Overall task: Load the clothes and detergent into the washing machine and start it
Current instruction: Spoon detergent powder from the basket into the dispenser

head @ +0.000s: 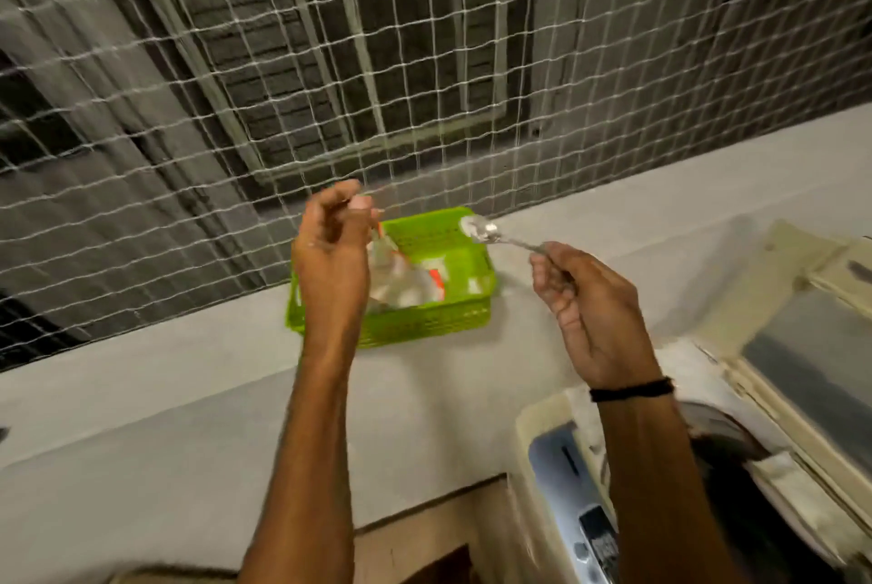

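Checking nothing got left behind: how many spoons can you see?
1. The spoon is gripped by the right hand, its bowl above the far corner of the green basket. Another could be hidden under the plastic bag in the basket.

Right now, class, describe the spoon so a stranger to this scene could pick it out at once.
On the grey ledge under the netting stands a green basket. By its far right corner, the right hand holds a thin spoon by the handle. It is the only shiny metal thing there, with white powder in its bowl.
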Motion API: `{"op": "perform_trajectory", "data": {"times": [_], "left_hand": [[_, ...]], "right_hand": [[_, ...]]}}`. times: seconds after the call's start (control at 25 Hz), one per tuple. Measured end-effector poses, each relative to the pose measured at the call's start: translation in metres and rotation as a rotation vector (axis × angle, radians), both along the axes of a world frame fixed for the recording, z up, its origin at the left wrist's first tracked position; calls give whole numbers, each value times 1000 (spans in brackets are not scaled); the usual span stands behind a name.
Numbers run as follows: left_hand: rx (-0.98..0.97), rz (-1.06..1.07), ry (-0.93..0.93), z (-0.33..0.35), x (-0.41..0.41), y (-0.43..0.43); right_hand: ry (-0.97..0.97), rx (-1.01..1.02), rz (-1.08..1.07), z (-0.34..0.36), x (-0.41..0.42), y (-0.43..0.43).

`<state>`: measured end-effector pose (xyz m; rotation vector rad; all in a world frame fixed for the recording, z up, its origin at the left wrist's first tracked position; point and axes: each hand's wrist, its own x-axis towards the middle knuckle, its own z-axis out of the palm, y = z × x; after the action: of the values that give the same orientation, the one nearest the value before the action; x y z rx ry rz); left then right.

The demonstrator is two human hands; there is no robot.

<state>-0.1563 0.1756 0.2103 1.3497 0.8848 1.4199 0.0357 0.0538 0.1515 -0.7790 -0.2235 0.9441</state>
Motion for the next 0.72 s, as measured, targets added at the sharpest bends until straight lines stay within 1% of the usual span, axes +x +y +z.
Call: {"op": "perform_trajectory", "data": {"times": [0.08, 0.16, 0.28, 0.36, 0.4, 0.48, 0.56, 0.64, 0.72], "left_hand": [[-42, 72, 135, -13, -25, 28], [-89, 97, 298, -31, -37, 51], [-178, -4, 546, -58, -40, 72], [-220, -85, 678, -71, -41, 81], [-226, -105, 734, -75, -42, 84], [-226, -119, 841, -78, -42, 89], [-244, -96, 947, -80, -44, 94], [-340, -49, 922, -78, -47, 95], [-405, -39, 869, -78, -49, 96]], "right_hand": [[-222, -135, 58, 9, -16, 28], [-474, -284, 108, 9, -26, 55], [-884, -534, 193, 6, -34, 89], [-1230, -646, 259, 5, -39, 108], [-1347, -671, 279, 5, -42, 116], [-1464, -706, 296, 9, -50, 129], [-1497, -769, 265, 11, -59, 138], [-1437, -859, 238, 9, -64, 143], [-1406, -903, 233, 6, -64, 145]]}}
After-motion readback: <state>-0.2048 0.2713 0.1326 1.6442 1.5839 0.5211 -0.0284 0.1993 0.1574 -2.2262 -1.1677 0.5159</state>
